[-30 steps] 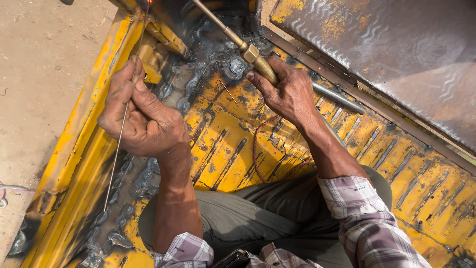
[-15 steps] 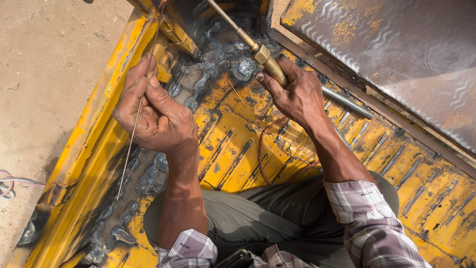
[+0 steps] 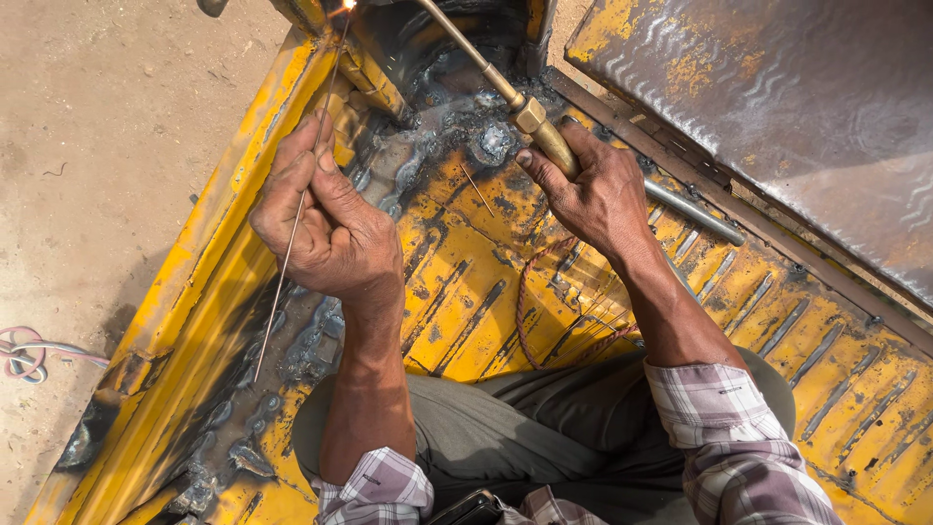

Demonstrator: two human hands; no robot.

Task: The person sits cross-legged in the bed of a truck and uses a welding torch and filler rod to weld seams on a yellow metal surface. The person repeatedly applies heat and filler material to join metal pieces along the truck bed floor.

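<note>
The left hand point(image 3: 326, 228) is pinching a thin metal filler rod point(image 3: 296, 214) between thumb and curled fingers, closed tight around it. The rod is running up past the fingers to a small bright glow point(image 3: 347, 5) at the very top edge of the view, and its lower end is hanging down over the yellow sill point(image 3: 194, 321) beside the wrist.

The right hand point(image 3: 598, 194) is wrapping around the brass handle of a torch point(image 3: 530, 117), fingers clamped on it; the slim brass neck is angling up and left toward the same glowing spot, while a grey steel tube point(image 3: 695, 214) is sticking out behind the hand.

Both hands are working over a ribbed yellow metal floor panel point(image 3: 466, 292), heavily worn, with scorched grey patches and a line of rough weld blobs point(image 3: 292, 350) along its left edge. A reddish hose point(image 3: 530, 321) is looping across the panel between the forearms. No package, label or container is showing anywhere.

A rusty grey chequered plate point(image 3: 777, 107) is filling the upper right corner. The person is sitting on the panel in grey trousers point(image 3: 544, 428) and rolled checked sleeves point(image 3: 739, 447). Bare sandy ground point(image 3: 107, 146) is lying to the left, with a coil of pale cable point(image 3: 29, 352) at the far left edge.
</note>
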